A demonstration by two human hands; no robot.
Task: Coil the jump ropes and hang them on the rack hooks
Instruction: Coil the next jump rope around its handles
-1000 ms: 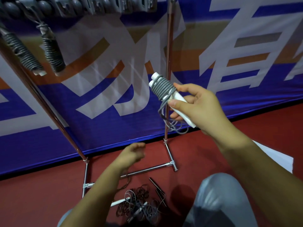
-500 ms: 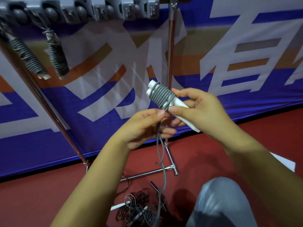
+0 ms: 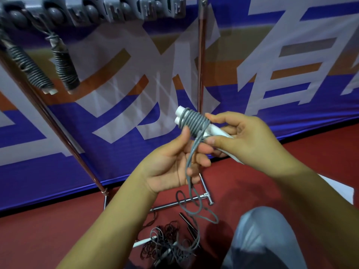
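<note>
Winding a grey rope on white handles

Right hand holds the handles; left hand pinches the rope below the coil.

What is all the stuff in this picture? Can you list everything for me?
jump rope in hand: one, grey cord wound round white handles, loose end trailing down.
hung jump ropes: two, grey coils, on the rack's upper left.
rack: one, metal, hook bar on top, feet on the floor.
loose ropes: a grey and black tangle on the floor; count unclear.
banner: one, blue, white and orange, behind the rack.
floor: red.
left hand: cord runs through its fingers.
right hand: grips the handles.
</note>
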